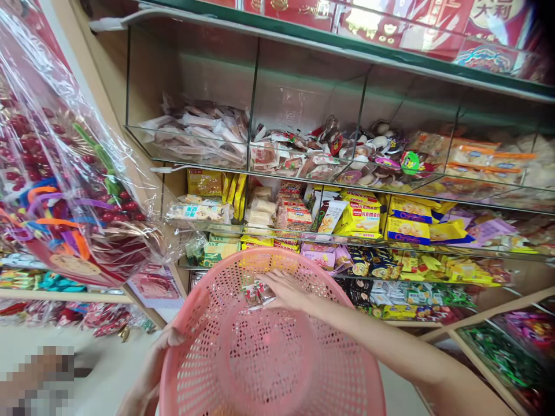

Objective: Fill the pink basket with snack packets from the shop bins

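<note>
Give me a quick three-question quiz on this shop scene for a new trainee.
1. True or false: the left hand grips the rim of the pink basket.
2. The right hand holds what over the basket? A) small snack packets B) a bottle C) a can
3. What colour are the Kaman boxes on the shelf?

Key: 1 true. 2 A, the small snack packets. 3 yellow.
</note>
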### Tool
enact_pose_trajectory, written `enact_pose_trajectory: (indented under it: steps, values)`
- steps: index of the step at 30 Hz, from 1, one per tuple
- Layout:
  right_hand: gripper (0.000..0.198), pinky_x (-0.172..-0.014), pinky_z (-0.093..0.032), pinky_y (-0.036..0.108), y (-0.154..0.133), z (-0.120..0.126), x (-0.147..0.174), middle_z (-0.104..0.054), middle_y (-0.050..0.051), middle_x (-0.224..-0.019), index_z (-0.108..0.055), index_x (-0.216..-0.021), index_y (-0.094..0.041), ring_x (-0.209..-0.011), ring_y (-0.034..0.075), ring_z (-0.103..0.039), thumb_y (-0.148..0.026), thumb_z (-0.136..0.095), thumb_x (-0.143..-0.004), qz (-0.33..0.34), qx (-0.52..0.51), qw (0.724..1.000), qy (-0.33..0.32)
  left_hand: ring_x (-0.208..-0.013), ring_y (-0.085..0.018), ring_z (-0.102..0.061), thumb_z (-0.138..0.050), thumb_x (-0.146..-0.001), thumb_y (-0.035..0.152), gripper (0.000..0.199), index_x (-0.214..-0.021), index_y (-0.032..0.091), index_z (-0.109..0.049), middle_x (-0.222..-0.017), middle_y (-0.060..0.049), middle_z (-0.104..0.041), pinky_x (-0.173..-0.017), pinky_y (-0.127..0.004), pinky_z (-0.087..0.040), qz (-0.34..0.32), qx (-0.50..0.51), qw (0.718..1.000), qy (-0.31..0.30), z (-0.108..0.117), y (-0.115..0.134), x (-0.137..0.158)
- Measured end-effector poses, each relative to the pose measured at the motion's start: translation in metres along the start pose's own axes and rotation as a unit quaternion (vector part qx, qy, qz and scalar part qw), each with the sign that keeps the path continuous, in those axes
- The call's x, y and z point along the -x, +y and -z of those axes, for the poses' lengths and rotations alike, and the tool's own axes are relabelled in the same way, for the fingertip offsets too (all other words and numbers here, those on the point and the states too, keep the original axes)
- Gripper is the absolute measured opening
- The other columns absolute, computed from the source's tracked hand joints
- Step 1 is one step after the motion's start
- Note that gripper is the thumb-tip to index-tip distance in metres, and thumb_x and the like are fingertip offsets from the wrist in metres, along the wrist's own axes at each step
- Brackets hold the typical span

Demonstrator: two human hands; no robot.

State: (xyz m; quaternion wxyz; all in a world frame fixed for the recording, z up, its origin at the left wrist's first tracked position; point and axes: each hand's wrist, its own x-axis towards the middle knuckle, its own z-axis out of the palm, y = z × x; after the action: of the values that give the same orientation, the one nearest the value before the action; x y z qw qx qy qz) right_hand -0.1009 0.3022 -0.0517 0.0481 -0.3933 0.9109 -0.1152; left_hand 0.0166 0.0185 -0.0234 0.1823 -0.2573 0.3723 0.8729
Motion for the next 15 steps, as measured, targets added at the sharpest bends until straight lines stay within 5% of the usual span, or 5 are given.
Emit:
enact_pose_trajectory:
  steps: [9, 15]
  values:
    - [0.080, -0.091, -0.034, 0.039, -0.046, -0.028, -0.039, -0.057, 0.012, -0.111, -0.037, -0.131, -0.016, -0.103, 0.025, -0.045, -0.064, -0.056, -0.070, 0.072, 0.017, 0.996, 0.048, -0.077, -0.031, -0.068, -0.060, -0.049, 0.009, 0.064, -0.112, 0.020, -0.063, -0.090, -0.004, -0.073, -0.066, -0.037, -0.054, -0.022, -0.021, 0.999, 0.040, -0.005, -0.001, 0.007]
    - [0.082, -0.094, -0.034, 0.044, -0.048, -0.054, -0.042, -0.055, 0.012, -0.113, -0.038, -0.128, -0.016, -0.104, 0.026, -0.045, -0.064, -0.061, -0.066, 0.069, 0.047, 0.994, 0.064, -0.092, -0.038, -0.064, -0.064, -0.051, 0.015, 0.070, -0.120, 0.025, -0.058, -0.099, -0.004, -0.072, -0.074, -0.044, -0.053, 0.023, -0.025, 0.999, 0.019, 0.005, -0.004, 0.006]
